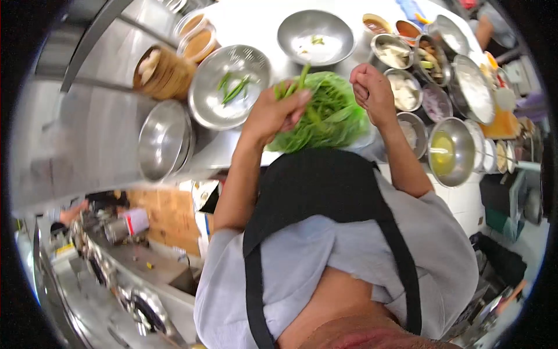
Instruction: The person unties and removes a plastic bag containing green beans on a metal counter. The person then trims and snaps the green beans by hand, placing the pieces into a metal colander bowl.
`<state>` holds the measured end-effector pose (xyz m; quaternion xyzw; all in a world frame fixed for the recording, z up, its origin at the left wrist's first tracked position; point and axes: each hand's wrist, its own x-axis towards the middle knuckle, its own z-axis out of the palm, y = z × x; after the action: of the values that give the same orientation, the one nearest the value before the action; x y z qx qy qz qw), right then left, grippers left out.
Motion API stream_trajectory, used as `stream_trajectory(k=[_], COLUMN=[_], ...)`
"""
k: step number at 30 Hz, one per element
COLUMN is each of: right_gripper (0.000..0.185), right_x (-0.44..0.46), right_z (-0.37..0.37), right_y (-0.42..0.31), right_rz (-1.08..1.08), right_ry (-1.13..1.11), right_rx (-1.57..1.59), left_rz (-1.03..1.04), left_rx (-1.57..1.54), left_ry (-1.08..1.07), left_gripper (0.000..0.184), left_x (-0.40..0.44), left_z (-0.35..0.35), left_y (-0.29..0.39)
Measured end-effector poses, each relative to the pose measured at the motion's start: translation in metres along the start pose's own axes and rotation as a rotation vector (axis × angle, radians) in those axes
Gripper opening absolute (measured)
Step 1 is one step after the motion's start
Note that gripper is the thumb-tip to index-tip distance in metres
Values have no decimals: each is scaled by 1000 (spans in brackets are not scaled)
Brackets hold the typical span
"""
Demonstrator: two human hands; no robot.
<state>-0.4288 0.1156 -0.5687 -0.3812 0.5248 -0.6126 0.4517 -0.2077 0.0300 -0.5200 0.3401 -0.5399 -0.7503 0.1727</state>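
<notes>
My left hand is closed round some green stems, held over the left side of a bag of leafy greens. To the right of the greens, my right hand is raised with its fingers curled in; what it holds, if anything, is hidden. The green plastic bag lies open on the counter against the black apron. A perforated steel colander with a few green pieces stands left of my left hand. Beyond the greens is a steel bowl with small scraps in it.
A bamboo steamer, tubs of brown sauce and stacked steel bowls stand at the left. Several ingredient bowls crowd the right, one with yellow liquid. Another person's arm shows at the upper right.
</notes>
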Motion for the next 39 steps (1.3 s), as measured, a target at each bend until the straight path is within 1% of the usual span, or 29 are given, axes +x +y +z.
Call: stream_trajectory(k=[1,3,4,7,10,13,16,19,20,21,22,23,24,25,26,28,29,31,32,35,36,38,39], right_gripper=[17,19,20,21,21,19,18,21,21,21,25,29,33,36,38,44,44,43,50,44,40,33,39], right_x=[-4,-14,-17,-16,-13,-14,-12,35,46,57,66,73,86,104,126,167,174,182,180,192,198,212,204], right_z=[12,35,39,37,28,28,33,-4,-9,-13,-9,-3,1,2,0,-3,0,5,9,-1,-8,-22,-18], right_y=[5,5,4,-5,1,12,0,28,26,20,1,-20,-29,-31,-24,-4,7,26,30,66,81,102,97], right_rz=[-70,59,124,218,172,-82,-112,-547,-483,-421,-316,-206,-274,-345,-278,-152,-148,-139,-34,-222,-300,-461,-367], right_ry=[-21,-155,-217,-319,-362,-292,-74,29,137,236,267,293,308,326,307,268,206,74,81,231,196,133,122], right_rx=[-209,-89,-35,-12,-72,-325,-670,-939,-813,-686,-591,-496,-520,-543,-645,-845,-1013,-1351,-1378,-1231,-1173,-1054,-1081], left_rz=[13,67,91,123,177,263,527,730,765,792,739,635,679,729,673,550,484,465,448,487,554,439,433], left_rx=[-87,-262,-240,-167,-123,26,303,385,229,423,320,433,526,531,607,708,758,1151,1347,1139,1063,672,739], left_ry=[-3,-46,-34,55,130,178,195,298,313,440,443,575,647,658,667,613,586,630,642,664,584,412,270], left_gripper=[21,20,19,18,18,21,21,25,24,24,24,22,22,24,28,32,35,40,43,47,41,33,30], left_x=[0,7,8,11,12,14,1,-20,-27,-24,-24,-23,-9,4,15,31,38,61,67,45,38,29,17], left_z=[0,6,9,12,13,15,34,39,38,21,15,8,-12,-28,-48,-75,-90,-139,-152,-112,-99,-64,-33], left_y=[-2,-1,-1,-8,-9,-14,-19,-12,2,5,19,35,33,32,32,29,24,-17,-30,-18,-15,-17,-14])
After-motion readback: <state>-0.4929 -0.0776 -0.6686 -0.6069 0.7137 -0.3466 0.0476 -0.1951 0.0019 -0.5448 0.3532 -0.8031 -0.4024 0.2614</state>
